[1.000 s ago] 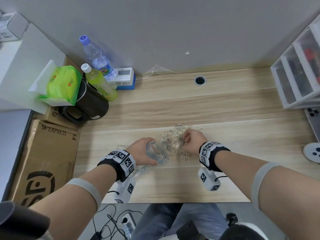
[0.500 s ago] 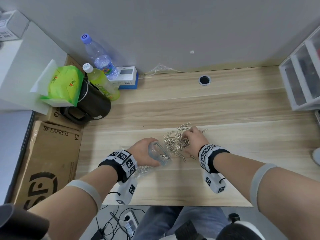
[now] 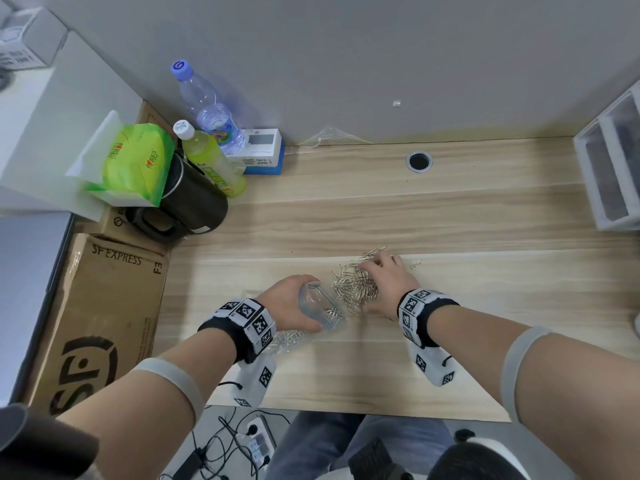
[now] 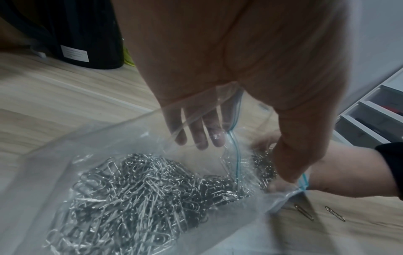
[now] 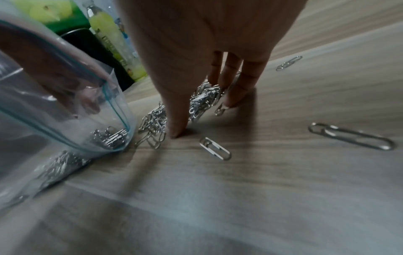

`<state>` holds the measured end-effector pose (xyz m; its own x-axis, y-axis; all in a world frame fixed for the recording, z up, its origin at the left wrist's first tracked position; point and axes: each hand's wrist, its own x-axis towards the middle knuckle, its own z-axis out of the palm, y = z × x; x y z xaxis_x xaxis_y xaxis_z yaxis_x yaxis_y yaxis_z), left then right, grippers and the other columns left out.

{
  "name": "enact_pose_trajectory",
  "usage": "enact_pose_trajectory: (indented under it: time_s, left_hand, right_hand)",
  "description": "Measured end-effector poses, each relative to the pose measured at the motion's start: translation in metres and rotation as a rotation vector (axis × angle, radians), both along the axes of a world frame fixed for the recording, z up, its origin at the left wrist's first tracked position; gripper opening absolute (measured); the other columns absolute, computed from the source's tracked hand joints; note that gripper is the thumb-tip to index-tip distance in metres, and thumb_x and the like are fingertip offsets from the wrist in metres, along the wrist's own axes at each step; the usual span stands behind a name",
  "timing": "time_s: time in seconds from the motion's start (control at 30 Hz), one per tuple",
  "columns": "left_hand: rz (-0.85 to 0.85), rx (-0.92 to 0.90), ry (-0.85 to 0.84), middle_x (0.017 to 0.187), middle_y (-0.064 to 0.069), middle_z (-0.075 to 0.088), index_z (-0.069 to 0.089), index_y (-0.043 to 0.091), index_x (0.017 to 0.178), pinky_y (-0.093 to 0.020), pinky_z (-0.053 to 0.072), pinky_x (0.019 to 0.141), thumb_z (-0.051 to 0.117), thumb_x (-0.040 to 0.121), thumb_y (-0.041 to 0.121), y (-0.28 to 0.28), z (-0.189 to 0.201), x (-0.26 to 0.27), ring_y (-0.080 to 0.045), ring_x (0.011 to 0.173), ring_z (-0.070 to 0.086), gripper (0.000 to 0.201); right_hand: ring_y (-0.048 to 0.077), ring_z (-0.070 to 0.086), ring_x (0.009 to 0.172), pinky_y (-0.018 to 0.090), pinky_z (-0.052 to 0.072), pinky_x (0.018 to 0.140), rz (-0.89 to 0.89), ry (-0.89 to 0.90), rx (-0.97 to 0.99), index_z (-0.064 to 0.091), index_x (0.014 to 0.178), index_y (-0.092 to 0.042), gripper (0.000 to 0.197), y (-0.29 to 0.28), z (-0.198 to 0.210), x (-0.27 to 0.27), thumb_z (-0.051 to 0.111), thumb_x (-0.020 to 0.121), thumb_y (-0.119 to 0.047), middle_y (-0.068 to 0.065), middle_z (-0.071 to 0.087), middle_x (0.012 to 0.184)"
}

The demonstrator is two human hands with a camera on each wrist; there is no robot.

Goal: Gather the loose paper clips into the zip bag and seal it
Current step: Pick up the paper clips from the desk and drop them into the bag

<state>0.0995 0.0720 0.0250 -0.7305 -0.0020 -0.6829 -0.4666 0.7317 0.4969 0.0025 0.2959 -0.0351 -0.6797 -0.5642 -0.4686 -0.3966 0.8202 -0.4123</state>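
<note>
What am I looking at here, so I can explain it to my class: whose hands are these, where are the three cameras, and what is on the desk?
No machine: a person works with bare hands, wearing patterned wrist bands. One camera sits on the head and looks down; one on each wrist looks along the hand.

The left hand holds the mouth of a clear zip bag open; many paper clips already lie inside. The right hand is cupped over the loose clip pile on the wooden desk, its fingers gathering a clump beside the bag's mouth. A few stray clips lie apart.

At the back left stand two bottles, a dark mug and a green pack.
</note>
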Motion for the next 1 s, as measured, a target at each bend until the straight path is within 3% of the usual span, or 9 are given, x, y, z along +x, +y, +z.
enact_pose_trajectory:
  time_s: [0.13, 0.2, 0.3, 0.4, 0.47, 0.63, 0.73, 0.87, 1.0]
  left_hand:
    - [0.016, 0.012, 0.015, 0.122, 0.009, 0.055, 0.048, 0.024, 0.138, -0.033, 0.048, 0.101, 0.081, 0.049, 0.049, -0.003, 0.003, 0.003, -0.011, 0.116, 0.055, 0.099]
    - [0.021, 0.022, 0.018, 0.126, 0.009, 0.054, 0.047, 0.022, 0.14, -0.032, 0.046, 0.104, 0.082, 0.05, 0.047, -0.005, 0.004, 0.004, -0.01, 0.119, 0.054, 0.099]
    - [0.027, 0.027, 0.027, 0.128, 0.008, 0.054, 0.048, 0.022, 0.139, -0.03, 0.045, 0.104, 0.085, 0.054, 0.042, -0.007, 0.006, 0.005, -0.01, 0.118, 0.053, 0.095]
    - [0.057, 0.047, 0.038, 0.111, 0.011, 0.057, 0.052, 0.02, 0.132, -0.02, 0.048, 0.092, 0.088, 0.059, 0.029, -0.006, 0.006, 0.007, -0.006, 0.102, 0.058, 0.082]
    - [0.061, 0.05, 0.048, 0.101, 0.017, 0.055, 0.053, 0.021, 0.128, -0.013, 0.046, 0.08, 0.088, 0.062, 0.021, -0.007, 0.007, 0.009, 0.001, 0.088, 0.057, 0.074]
    - [0.076, 0.053, 0.053, 0.103, 0.02, 0.052, 0.052, 0.022, 0.132, -0.014, 0.042, 0.081, 0.088, 0.061, 0.024, -0.013, 0.005, 0.015, -0.001, 0.093, 0.055, 0.08]
    - [0.068, 0.044, 0.045, 0.111, 0.014, 0.052, 0.051, 0.024, 0.135, -0.016, 0.042, 0.085, 0.087, 0.06, 0.029, -0.016, 0.003, 0.016, -0.005, 0.099, 0.054, 0.083]
    - [0.056, 0.039, 0.029, 0.12, 0.009, 0.053, 0.049, 0.026, 0.137, -0.021, 0.045, 0.093, 0.086, 0.057, 0.036, -0.018, 0.0, 0.015, -0.008, 0.107, 0.054, 0.089]
    - [0.052, 0.029, 0.02, 0.12, 0.01, 0.052, 0.048, 0.027, 0.138, -0.021, 0.045, 0.092, 0.086, 0.057, 0.037, -0.018, -0.001, 0.012, -0.009, 0.111, 0.055, 0.089]
  right_hand:
    - [0.022, 0.036, 0.124, 0.038, 0.045, 0.096, -0.007, 0.039, -0.04, 0.049, 0.134, -0.03, 0.071, -0.005, 0.004, -0.006, 0.079, 0.07, -0.045, -0.002, 0.042, 0.132]
    - [0.021, 0.035, 0.123, 0.038, 0.046, 0.093, 0.028, 0.095, -0.035, 0.049, 0.131, -0.031, 0.075, -0.009, 0.009, -0.004, 0.076, 0.065, -0.053, -0.004, 0.042, 0.129]
    - [0.024, 0.03, 0.131, 0.045, 0.033, 0.105, 0.213, 0.175, -0.01, 0.046, 0.133, -0.035, 0.085, -0.021, 0.013, 0.001, 0.074, 0.056, -0.059, -0.003, 0.038, 0.139]
    - [0.026, 0.021, 0.142, 0.051, 0.017, 0.116, 0.396, 0.143, -0.028, 0.045, 0.136, -0.034, 0.081, -0.033, 0.009, 0.006, 0.076, 0.063, -0.045, -0.002, 0.034, 0.147]
    - [0.026, 0.019, 0.144, 0.051, 0.014, 0.118, 0.461, 0.117, -0.018, 0.047, 0.136, -0.032, 0.072, -0.04, 0.006, 0.009, 0.073, 0.068, -0.037, -0.002, 0.035, 0.147]
    - [0.021, 0.034, 0.135, 0.043, 0.019, 0.116, 0.476, 0.128, -0.067, 0.064, 0.117, -0.033, 0.044, -0.048, 0.006, 0.009, 0.068, 0.074, -0.026, -0.006, 0.047, 0.136]
    - [0.019, 0.038, 0.127, 0.035, 0.029, 0.106, 0.479, 0.122, -0.066, 0.068, 0.109, -0.036, 0.03, -0.047, 0.008, 0.005, 0.066, 0.08, -0.027, -0.009, 0.051, 0.125]
    - [0.018, 0.04, 0.123, 0.032, 0.032, 0.101, 0.462, 0.106, -0.015, 0.071, 0.109, -0.033, 0.027, -0.039, 0.008, 0.0, 0.06, 0.086, -0.026, -0.01, 0.055, 0.12]
    - [0.019, 0.042, 0.121, 0.033, 0.031, 0.101, 0.435, 0.11, 0.027, 0.072, 0.105, -0.03, 0.024, -0.028, 0.012, -0.008, 0.06, 0.087, -0.021, -0.009, 0.057, 0.118]
